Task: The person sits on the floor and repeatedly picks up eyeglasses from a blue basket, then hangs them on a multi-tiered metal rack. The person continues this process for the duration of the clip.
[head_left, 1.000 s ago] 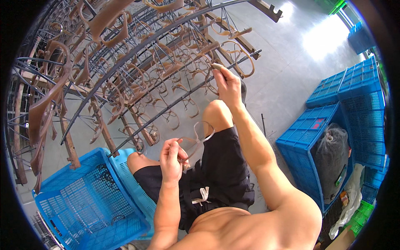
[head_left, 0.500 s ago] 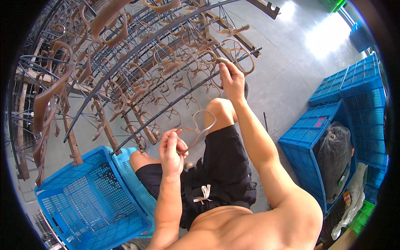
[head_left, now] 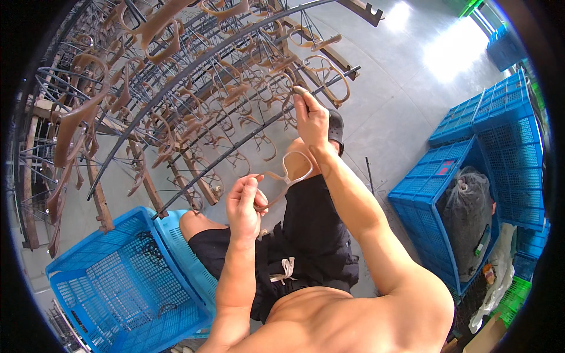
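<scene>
My left hand (head_left: 243, 205) is raised over my lap, its fingers closed on the side of a brown, translucent eyeglass frame (head_left: 287, 181). The frame's rims point to the right, toward my right forearm. My right hand (head_left: 312, 120) reaches out to the near right end of a metal rack (head_left: 247, 136), fingertips pinched together. What lies between those fingertips is too small to make out. Just beyond them, another eyeglass frame (head_left: 346, 87) hangs at the rack's end. Many similar brown frames hang on the rack's thin wire prongs.
An open blue plastic crate (head_left: 126, 288) stands at my left beside a lighter blue basket (head_left: 185, 253). At the right, blue crates (head_left: 421, 182) are stacked, one holding a dark plastic-wrapped bundle (head_left: 468, 217). A rack bar (head_left: 362, 12) juts out at the top.
The view has shifted slightly. My left hand has brought the eyeglass frame a little to the right. My right hand has drawn slightly back and left, and a black shoe now shows behind it.
</scene>
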{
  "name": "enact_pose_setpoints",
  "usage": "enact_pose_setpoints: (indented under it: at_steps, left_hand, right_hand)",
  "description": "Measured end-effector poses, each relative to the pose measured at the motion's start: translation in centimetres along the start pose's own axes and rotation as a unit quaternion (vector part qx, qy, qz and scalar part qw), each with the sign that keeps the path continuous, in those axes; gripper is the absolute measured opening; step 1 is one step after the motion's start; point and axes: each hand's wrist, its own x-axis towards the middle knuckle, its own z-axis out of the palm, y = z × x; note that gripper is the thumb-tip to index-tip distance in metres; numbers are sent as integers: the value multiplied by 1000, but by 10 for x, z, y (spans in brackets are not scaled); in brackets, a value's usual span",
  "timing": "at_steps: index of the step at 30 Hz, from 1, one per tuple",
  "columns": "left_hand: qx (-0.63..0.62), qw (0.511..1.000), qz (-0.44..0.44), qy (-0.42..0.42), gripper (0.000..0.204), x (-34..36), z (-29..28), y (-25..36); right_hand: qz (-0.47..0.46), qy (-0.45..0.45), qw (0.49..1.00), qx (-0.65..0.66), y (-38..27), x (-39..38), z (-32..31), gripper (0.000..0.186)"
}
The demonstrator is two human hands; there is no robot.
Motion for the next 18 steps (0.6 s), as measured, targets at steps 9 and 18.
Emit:
enact_pose_setpoints:
  at_steps: [9,18]
  left_hand:
    - [32,999,12,-2,24,-2,-6,9]
    - [90,971,200,99,23,8,10,9]
  right_hand:
    - [68,-130,989,-10,-25,16,-41,27]
    - [150,-198,962,116,-91,-91,-50,41]
